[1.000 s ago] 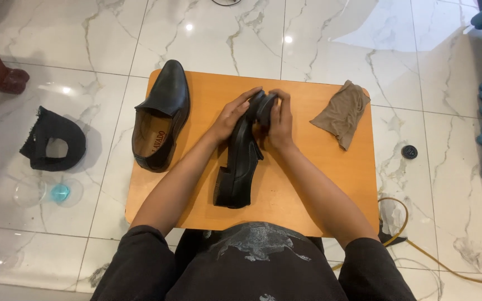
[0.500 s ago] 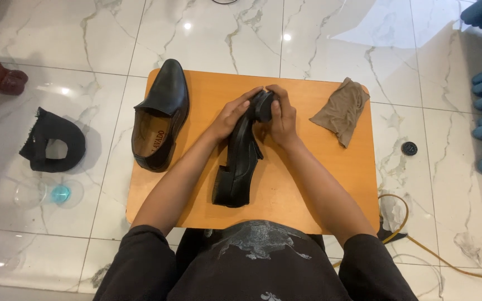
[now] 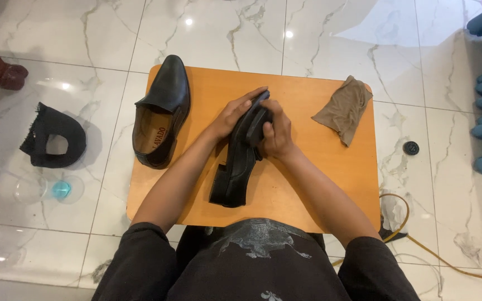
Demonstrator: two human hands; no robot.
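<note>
White marble floor [image 3: 319,39], small orange wooden table [image 3: 308,189]. Left hand [image 3: 232,114] steadies black leather dress shoe [image 3: 238,161] on edge; right hand [image 3: 274,134] clamps dark polishing pad [image 3: 256,125] at toe. Risk: shoe rolls out of grip w/ hard rubbing, heel end unsupported.

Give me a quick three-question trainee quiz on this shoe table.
1. True or false: the second shoe lies on the floor.
2. What does the left hand rest on? A) the cloth B) the held shoe C) the table
3. On which side of the held shoe does the cloth lie?

Key:
1. False; it lies on the table, at its left edge.
2. B; the right hand is on that shoe too, pressing something dark to it.
3. Its right, untouched.
</note>
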